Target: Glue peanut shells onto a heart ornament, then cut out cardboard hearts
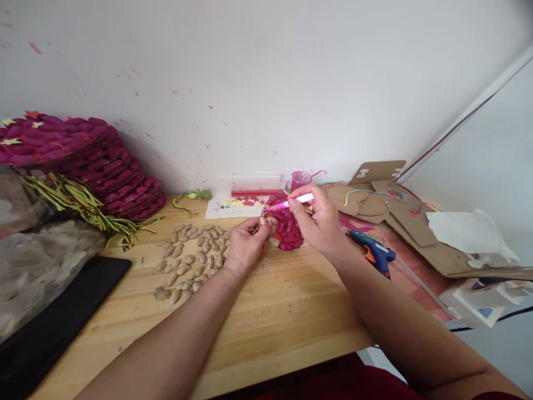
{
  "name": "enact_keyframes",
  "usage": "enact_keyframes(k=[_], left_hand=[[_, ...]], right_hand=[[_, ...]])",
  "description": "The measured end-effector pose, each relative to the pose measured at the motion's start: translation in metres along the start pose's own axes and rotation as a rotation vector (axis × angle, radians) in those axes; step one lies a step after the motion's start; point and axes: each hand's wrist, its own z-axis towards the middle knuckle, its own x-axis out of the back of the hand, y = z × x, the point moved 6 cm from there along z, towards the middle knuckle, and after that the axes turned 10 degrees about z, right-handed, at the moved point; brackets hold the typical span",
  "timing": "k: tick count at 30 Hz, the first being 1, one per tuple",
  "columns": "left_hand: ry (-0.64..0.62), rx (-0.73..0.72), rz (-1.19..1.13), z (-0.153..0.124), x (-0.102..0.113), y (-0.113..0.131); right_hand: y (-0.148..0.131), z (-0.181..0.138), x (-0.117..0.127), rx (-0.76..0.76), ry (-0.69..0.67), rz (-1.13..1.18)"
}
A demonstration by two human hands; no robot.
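My right hand point(317, 218) grips a white-handled paintbrush point(300, 200), its pink-coated tip touching the left part of a peanut-covered piece point(287, 228). Most peanuts on that piece are magenta; a few near my left fingers are still bare tan. My left hand point(249, 241) is closed on the left edge of this piece, and its fingertips are partly hidden. Loose unpainted peanuts point(200, 257) lie spread on the wooden table just left of my left hand. Behind the piece stands a small pink-stained cup point(300, 179) with a stick in it.
Magenta peanut-covered pieces point(120, 172) are stacked at the left, near green strings point(83, 203), plastic bags point(41, 266) and a black flat object point(70, 316). Paper stars point(250, 201) lie on white card behind. A glue gun point(372, 250) and cardboard pieces point(400, 216) are at the right.
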Motion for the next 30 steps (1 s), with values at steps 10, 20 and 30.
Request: enact_keyframes(k=[10, 20, 30], left_hand=[[-0.017, -0.002, 0.003, 0.0, -0.001, 0.0], [-0.004, 0.003, 0.003, 0.0, 0.0, -0.001], [-0.004, -0.011, 0.018, 0.0, 0.0, -0.002]], right_hand=[[-0.002, 0.002, 0.003, 0.058, 0.019, -0.019], [-0.014, 0.001, -0.001, 0.103, -0.058, -0.057], [-0.012, 0.001, 0.002, 0.13, -0.013, -0.062]])
